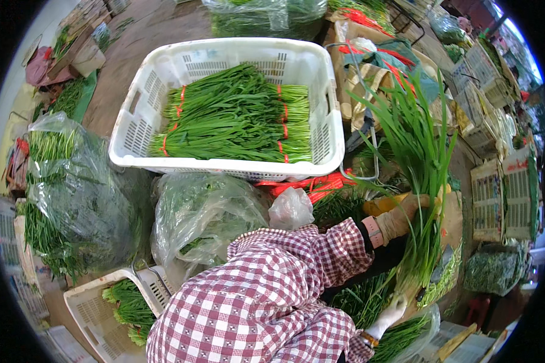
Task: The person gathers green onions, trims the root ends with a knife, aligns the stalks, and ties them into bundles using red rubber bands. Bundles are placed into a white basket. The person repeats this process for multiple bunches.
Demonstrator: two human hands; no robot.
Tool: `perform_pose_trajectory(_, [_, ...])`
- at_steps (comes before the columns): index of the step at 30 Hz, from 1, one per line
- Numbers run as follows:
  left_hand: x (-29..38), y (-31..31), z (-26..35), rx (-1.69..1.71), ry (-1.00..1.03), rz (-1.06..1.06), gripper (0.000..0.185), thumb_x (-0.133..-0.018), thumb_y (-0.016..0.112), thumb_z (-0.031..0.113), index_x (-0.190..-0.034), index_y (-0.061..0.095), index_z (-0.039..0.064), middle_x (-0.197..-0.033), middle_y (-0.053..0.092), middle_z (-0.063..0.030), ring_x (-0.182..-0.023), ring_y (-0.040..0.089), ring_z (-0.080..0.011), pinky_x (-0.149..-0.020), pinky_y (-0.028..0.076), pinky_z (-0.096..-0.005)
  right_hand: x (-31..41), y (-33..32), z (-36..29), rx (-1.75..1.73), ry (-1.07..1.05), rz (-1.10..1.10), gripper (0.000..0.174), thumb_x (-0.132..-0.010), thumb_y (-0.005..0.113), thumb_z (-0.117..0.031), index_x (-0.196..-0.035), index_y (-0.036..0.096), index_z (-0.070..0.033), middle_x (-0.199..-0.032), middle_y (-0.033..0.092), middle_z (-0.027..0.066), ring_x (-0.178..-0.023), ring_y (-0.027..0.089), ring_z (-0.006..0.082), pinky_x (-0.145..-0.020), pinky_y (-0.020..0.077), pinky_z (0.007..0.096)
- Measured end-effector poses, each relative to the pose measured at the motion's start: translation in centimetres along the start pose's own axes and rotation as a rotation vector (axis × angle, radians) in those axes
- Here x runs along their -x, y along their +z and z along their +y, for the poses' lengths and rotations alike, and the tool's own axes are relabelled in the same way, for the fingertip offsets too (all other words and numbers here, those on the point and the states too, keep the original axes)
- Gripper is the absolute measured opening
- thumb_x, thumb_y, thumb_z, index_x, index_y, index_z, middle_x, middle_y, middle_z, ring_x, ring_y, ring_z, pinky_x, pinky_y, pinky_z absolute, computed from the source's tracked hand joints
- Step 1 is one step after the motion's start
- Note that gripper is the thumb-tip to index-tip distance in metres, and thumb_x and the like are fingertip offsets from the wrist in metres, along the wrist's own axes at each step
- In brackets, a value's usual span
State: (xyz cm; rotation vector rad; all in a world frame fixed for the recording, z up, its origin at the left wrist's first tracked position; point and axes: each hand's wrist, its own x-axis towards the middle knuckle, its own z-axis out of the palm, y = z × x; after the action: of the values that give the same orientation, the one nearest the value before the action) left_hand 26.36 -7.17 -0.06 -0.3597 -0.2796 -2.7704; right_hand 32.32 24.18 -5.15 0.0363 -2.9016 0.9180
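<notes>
My left hand [413,208], with a tan covering over the wrist and a pink watch strap, is closed around the middle of a bunch of long green leafy stalks, likely garlic chives [418,154]. Their leaves fan out towards the top, and their pale stems point down. At the stem ends, my right hand [394,308] has its fingers curled against the pale bases; the fingertips are partly hidden. Beneath the bunch is a brown board [454,218] with cut pale stem pieces [443,281] and a dark object beside them.
A white plastic crate [227,167] holds several bundles tied with red bands. Plastic bags of greens [91,195], [209,204] stand beside it. Another crate [88,317] with bundles is at lower left. Red ties [327,186] and a metal-framed support [374,149] lie near my left arm.
</notes>
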Motion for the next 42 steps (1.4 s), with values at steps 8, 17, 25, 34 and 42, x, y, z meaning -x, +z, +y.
perform_pose_trajectory(8, [-4.8, 6.9, -7.0, -0.642, 0.236, -0.028, 0.027, -0.090, 0.073, 0.021, -0.108, 0.066, 0.003, -0.091, 0.068, -0.0038, -0.077, 0.062, -0.0158, -0.067, 0.053, -0.0358, -0.4, -8.3, -10.8, -0.146, -0.418, -0.053, 0.112, -0.074, 0.083, -0.037, -0.158, 0.017, -0.004, -0.161, 0.027, 0.0192, -0.145, 0.032, 0.0341, -0.122, 0.0237, 0.0468])
perform_pose_trajectory(17, [-3.2, 18.2, -17.9, -0.802, -0.314, -0.307, 0.046, -0.076, 0.078, 0.010, -0.117, 0.063, -0.002, -0.101, 0.071, -0.0072, -0.088, 0.063, -0.0146, -0.080, 0.052, -0.0304, -7.5, -10.9, -9.9, -0.820, -0.235, 0.036, 0.079, -0.080, 0.084, -0.022, -0.142, 0.042, 0.002, -0.132, 0.057, 0.0124, -0.117, 0.056, 0.0208, -0.102, 0.0445, 0.0346])
perform_pose_trajectory(25, [0.2, 19.2, -20.4, -1.228, 0.055, -0.921, 0.079, -0.081, 0.075, 0.032, -0.145, 0.043, -0.001, -0.137, 0.054, -0.0260, -0.127, 0.055, -0.0367, -0.107, 0.045, -0.0412, -2.8, -17.2, -2.6, -1.425, -0.025, 0.225, 0.058, -0.091, 0.071, -0.020, -0.142, 0.045, -0.007, -0.122, 0.058, 0.0050, -0.113, 0.057, 0.0184, -0.099, 0.0496, 0.0378])
perform_pose_trajectory(34, [8.7, 9.0, -15.0, -1.407, -0.673, -0.812, 0.032, -0.097, 0.059, 0.035, -0.108, 0.067, 0.006, -0.072, 0.068, -0.0152, -0.070, 0.068, -0.0338, -0.066, 0.052, -0.0444, -1.0, -19.2, 1.4, -1.741, -0.259, 0.300, 0.059, -0.096, 0.066, -0.019, -0.146, 0.040, -0.002, -0.103, 0.057, 0.0031, -0.100, 0.056, 0.0171, -0.103, 0.0455, 0.0362])
perform_pose_trajectory(42, [9.5, 14.6, -15.5, -1.653, 0.626, -1.228, 0.015, -0.080, 0.070, 0.020, -0.095, 0.068, 0.018, -0.077, 0.058, 0.0011, -0.070, 0.061, -0.0156, -0.062, 0.046, -0.0324, -0.3, -19.1, 3.2, -1.769, -0.145, 0.442, 0.041, -0.098, 0.063, -0.022, -0.134, 0.049, -0.006, -0.110, 0.063, 0.0059, -0.108, 0.059, 0.0219, -0.106, 0.0456, 0.0414])
